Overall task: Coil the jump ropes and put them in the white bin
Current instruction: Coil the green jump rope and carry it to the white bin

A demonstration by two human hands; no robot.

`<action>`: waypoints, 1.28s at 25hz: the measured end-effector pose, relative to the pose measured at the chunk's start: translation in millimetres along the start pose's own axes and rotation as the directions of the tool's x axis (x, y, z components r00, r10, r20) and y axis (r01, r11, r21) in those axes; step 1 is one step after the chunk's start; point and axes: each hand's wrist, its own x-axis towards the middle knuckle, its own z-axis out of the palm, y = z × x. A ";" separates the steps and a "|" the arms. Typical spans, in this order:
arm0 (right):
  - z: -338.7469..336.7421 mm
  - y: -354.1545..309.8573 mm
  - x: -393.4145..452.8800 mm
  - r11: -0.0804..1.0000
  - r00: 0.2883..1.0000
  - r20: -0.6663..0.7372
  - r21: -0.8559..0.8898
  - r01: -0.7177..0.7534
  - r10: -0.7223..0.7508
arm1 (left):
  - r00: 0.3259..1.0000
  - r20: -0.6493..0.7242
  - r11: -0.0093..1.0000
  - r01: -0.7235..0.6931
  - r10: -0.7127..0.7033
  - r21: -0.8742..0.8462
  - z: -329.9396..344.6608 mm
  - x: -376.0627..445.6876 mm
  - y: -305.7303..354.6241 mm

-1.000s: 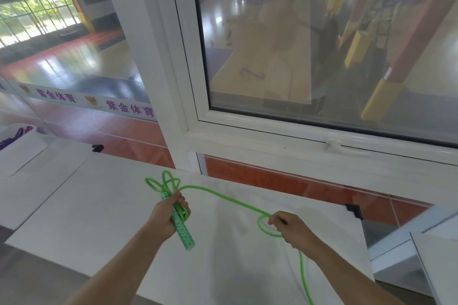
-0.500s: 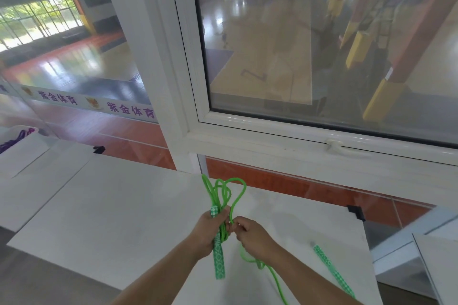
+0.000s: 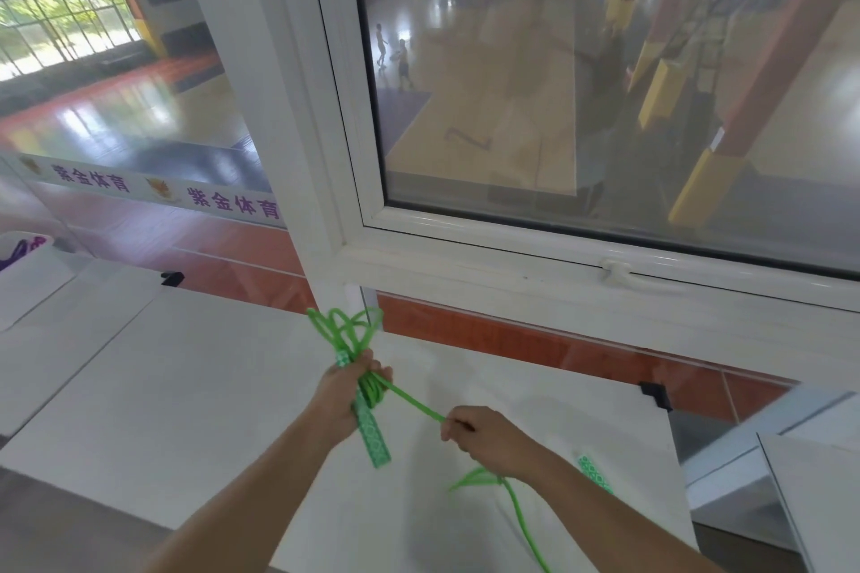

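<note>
My left hand (image 3: 346,391) grips a bundle of the green jump rope (image 3: 345,333) together with one patterned green handle (image 3: 373,435), which points down below my fist; several loops fan out above it. A taut strand runs from the bundle to my right hand (image 3: 488,437), which pinches it lower right. More rope trails off below my right wrist to the frame's bottom edge. The second handle (image 3: 594,474) lies on the white table (image 3: 163,386) beyond my right forearm. The white bin (image 3: 28,279) stands at the far left with a purple rope (image 3: 21,249) in it.
A white window frame (image 3: 465,265) with a latch rises right behind the table. A second white table (image 3: 819,489) begins at the right, across a gap. Black corner caps mark the table's back corners.
My right hand has pulled away from the left, down and to the right, drawing a strand taut. The left hand keeps its grip on the bundle, now with wraps round its middle.
</note>
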 end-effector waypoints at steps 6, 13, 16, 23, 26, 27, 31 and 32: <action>-18.5 18.1 -5.3 0.997 0.999 0.000 -0.058 0.047 -0.047 | 0.998 0.049 0.991 0.027 -0.034 0.131 -26.6 0.0 20.4; -8.8 -10.8 11.6 0.994 0.981 -0.155 -0.020 0.112 -0.113 | 0.946 0.279 0.845 -0.009 -0.166 0.534 0.1 -22.5 -36.9; -2.6 -18.8 18.1 0.996 0.976 -0.196 -0.008 0.091 -0.090 | 0.943 0.298 0.844 -0.039 -0.145 0.535 10.3 -27.5 -55.1; -19.2 -2.5 18.0 0.995 0.982 -0.186 -0.097 0.018 -0.036 | 0.954 0.258 0.803 -0.034 -0.152 0.596 -2.1 -21.4 -41.4; -47.5 17.4 11.4 0.995 0.962 -0.271 -0.092 -0.041 0.014 | 0.991 0.118 0.918 0.013 -0.064 0.396 -26.8 -7.1 -9.1; -55.8 24.3 9.1 0.994 0.950 -0.311 -0.084 -0.064 0.035 | 0.998 0.053 0.959 0.013 -0.030 0.285 -35.8 -0.6 0.9; -51.2 28.2 10.0 0.985 0.895 -0.411 0.077 -0.155 0.173 | 0.998 -0.065 0.996 0.013 -0.019 -0.091 -45.3 12.9 16.4; -40.8 21.6 11.2 0.969 0.883 -0.413 0.192 -0.157 0.225 | 0.998 -0.055 0.993 0.032 -0.039 -0.116 -38.7 11.3 11.9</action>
